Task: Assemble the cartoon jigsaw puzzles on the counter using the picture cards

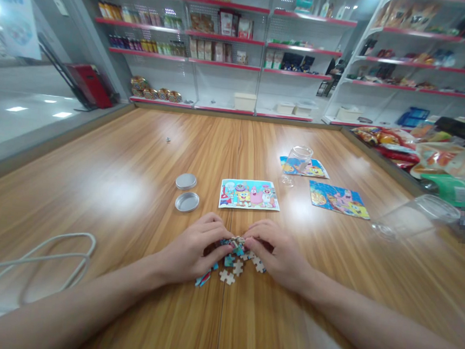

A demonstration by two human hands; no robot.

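A loose pile of jigsaw puzzle pieces (237,267) lies on the wooden table, some printed side up in blue and red, others showing pale backs. From the left, my left hand (199,246) curls its fingers and thumb round pieces at the top of the pile. My right hand (276,253) does the same from the right, with its fingertips close to the left hand's. Fingers partly hide the pieces between them. Just beyond the hands lies a cartoon picture card (250,195).
Two round silver lids (186,181) lie left of the card. Two more cartoon pictures (339,199) lie to the right, near a clear jar (299,161) and another clear jar (419,218). A pale cable (46,256) loops at left. Stocked shelves (228,37) stand beyond the table (136,155).
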